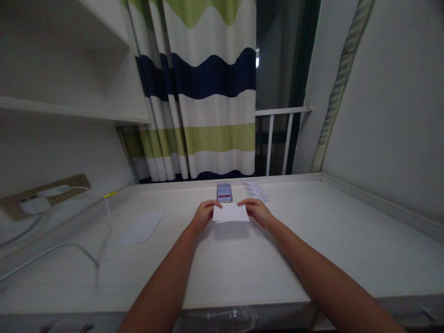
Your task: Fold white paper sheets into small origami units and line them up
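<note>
Between my two hands a small white sheet of paper [231, 212] is held up just above the desk, its shadow falling below it. It looks folded or doubled, with a second edge showing along the near side. My left hand [206, 213] pinches its left end, thumb on top. At the right end, my right hand [255, 212] grips it the same way. Right behind the paper lies a phone [224, 192] with its screen lit. Several folded white paper pieces [255, 190] lie in a row to the right of the phone.
More white paper [144, 227] lies flat on the white desk [347, 249] at the left. White cables [69, 245] run over the desk's left side from plugs in a wall socket strip [48, 194]. A striped curtain [215, 111] hangs behind, and a shelf [76, 111] juts out upper left.
</note>
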### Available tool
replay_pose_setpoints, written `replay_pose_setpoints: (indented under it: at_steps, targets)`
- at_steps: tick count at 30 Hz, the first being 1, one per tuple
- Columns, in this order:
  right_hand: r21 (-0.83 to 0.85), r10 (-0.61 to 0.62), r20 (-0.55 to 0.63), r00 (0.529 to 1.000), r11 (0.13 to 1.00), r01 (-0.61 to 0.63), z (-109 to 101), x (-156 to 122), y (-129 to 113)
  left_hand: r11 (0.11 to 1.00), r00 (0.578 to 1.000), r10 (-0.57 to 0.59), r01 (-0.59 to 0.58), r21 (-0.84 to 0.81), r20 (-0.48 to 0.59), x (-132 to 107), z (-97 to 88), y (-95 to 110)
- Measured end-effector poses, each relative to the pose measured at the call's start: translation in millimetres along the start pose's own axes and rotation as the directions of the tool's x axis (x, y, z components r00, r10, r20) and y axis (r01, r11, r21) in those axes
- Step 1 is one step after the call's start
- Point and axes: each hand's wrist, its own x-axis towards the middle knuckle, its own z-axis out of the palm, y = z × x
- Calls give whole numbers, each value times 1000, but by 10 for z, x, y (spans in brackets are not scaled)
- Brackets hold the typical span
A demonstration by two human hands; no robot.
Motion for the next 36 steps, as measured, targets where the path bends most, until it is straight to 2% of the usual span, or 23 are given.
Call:
replay_pose_setpoints:
  at_steps: [4,10,13,17,20,22,24,27,31,36]
  targets:
    - [-40,-64,23,998,997,65,0,-3,2,1000,999,30,-31,3,45,7,-26,-1]
    - [-130,-118,42,992,984,122,12,-8,12,978,995,91,-81,194,-43,16,24,7]
    - [-168,-60,87,994,983,74,23,-3,43,984,990,113,-101,144,-84,31,66,-7]
    - [-202,55,128,990,979,-28,52,12,93,996,982,72,-79,-37,-173,52,130,-49]
    - [-114,35,73,997,993,-26,81,9,103,996,995,-20,11,-92,-100,55,172,-81]
    - [-68,30,45,999,997,-27,95,-3,92,995,995,-91,89,-46,-37,50,186,-97]
    - [-61,56,40,998,997,-53,102,-17,72,992,992,-123,123,9,-19,42,189,-107]
    - [-71,69,41,997,995,-66,96,-26,43,990,994,-107,108,86,-15,30,183,-108]
    - [-70,3,21,1000,998,-1,54,4,46,979,995,-99,96,180,6,27,174,-115]
    - [-85,-2,-9,1000,996,1,6,42,95,978,993,-101,88,191,63,37,151,-155]
